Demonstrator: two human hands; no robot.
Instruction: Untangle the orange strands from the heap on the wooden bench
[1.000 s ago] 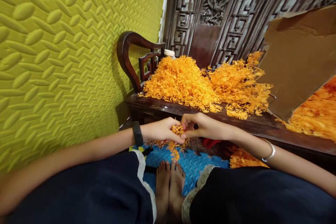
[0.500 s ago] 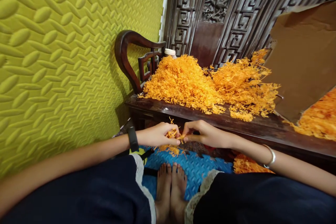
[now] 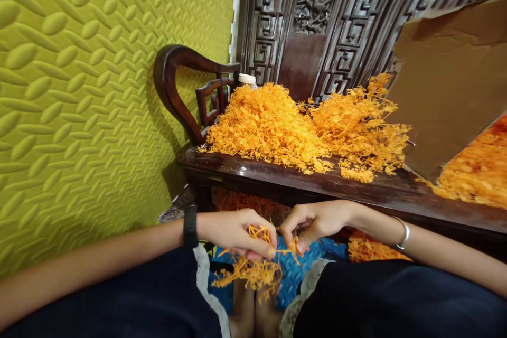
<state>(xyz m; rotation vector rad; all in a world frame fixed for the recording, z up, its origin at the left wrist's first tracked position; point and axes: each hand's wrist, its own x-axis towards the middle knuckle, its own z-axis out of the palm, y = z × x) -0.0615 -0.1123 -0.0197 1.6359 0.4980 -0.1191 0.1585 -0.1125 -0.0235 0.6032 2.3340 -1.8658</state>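
My left hand [image 3: 243,233], with a dark band at the wrist, is closed on a cluster of thin orange strands [image 3: 253,274] that dangles below its fingers. Close beside it, my right hand [image 3: 312,224] pinches a small orange piece [image 3: 293,248] between thumb and fingertips. A strand spans the short gap between the hands. Both hands are over my lap, in front of the dark wooden bench [image 3: 253,169]. On that bench lies a large heap of orange pieces [image 3: 269,127], with a looser bunch [image 3: 356,127] to its right.
A curved wooden armrest [image 3: 162,74] rises at the bench's left end, beside a yellow padded wall [image 3: 79,116]. Behind the heap is a white-lidded jar [image 3: 247,79]. Brown cardboard [image 3: 455,79] leans at the right. More orange pieces [image 3: 368,248] lie under the bench; blue matting [image 3: 291,285] covers the floor.
Both hands have moved down, nearer my lap, and the fingertips are a little farther apart. More of the orange cluster hangs in view, now in front of my feet. The view has shifted slightly right.
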